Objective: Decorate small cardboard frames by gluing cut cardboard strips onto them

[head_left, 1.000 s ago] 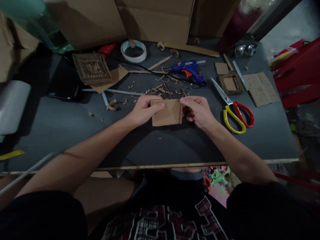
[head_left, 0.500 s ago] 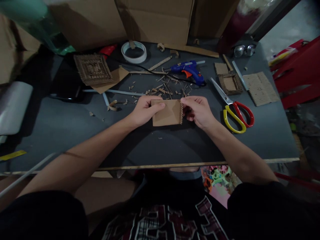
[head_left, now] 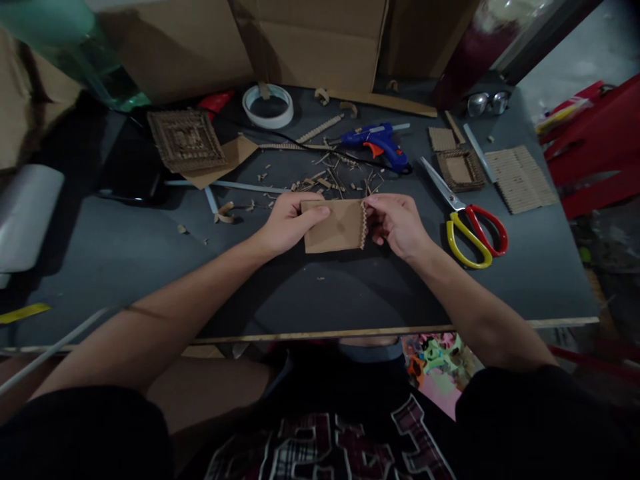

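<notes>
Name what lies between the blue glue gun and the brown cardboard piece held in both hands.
Small brown cardboard scraps lie scattered there, seen in the head view.

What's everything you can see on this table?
table: one, dark grey, under everything
tape roll: one, white, back centre
glue gun: one, blue, back centre-right
scissors: one, yellow and red handles, right
woven square: one, brown, back left
corrugated sheet: one, tan, far right
scraps: many, brown, centre
cardboard piece: one, brown, between both grips
corrugated strip: one, brown, piece's right edge
left grip: one, bare, holding cardboard piece
right grip: one, bare, pinching corrugated strip
</notes>
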